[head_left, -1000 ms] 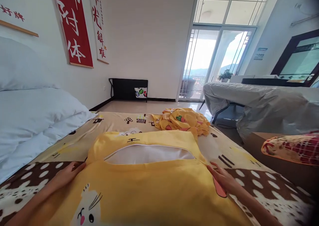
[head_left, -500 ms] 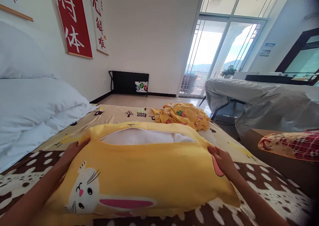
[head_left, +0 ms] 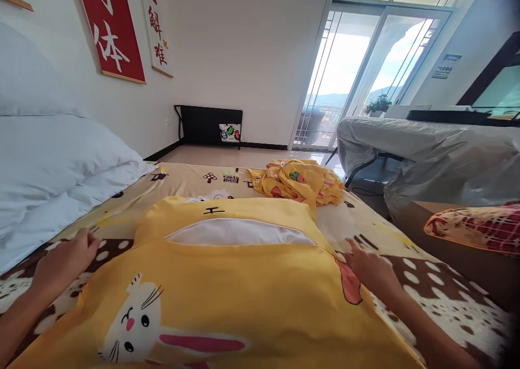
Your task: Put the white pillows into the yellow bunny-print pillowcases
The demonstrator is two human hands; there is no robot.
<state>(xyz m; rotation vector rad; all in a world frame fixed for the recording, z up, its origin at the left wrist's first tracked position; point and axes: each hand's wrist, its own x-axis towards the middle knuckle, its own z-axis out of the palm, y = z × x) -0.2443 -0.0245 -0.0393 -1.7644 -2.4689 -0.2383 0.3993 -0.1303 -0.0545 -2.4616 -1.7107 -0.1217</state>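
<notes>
Bright room, seen from the head camera, with a yellow pillow (head_left: 244, 293) lying flat on a bed (head_left: 182, 179), close to the viewer. Its long slit runs across the top, showing a white lining (head_left: 239, 232) inside. Near the lower left of the yellow pillow is a white rabbit print (head_left: 136, 320) with a pink nose.

Left of the yellow pillow, the left hand (head_left: 65, 258) is apart from it, above the bed, holding nothing visible; its fingers are curled in, and whether the fingertips meet cannot be told. At the right edge of the yellow pillow, just by a pink print (head_left: 348, 282), the right hand (head_left: 369, 263) has its fingers loosely parted, pinching nothing; contact with the fabric cannot be made out.

Beyond the yellow pillow, to the right, a crumpled yellow cloth (head_left: 298, 182) sits on the bed. To the pillow's far left are plump white pillows (head_left: 69, 163), below a red scroll (head_left: 111, 33) on the wall (head_left: 252, 49). Well to its right, a plastic sheet (head_left: 439, 147) drapes a surface, and farther back, glass doors (head_left: 345, 76) let in daylight.
</notes>
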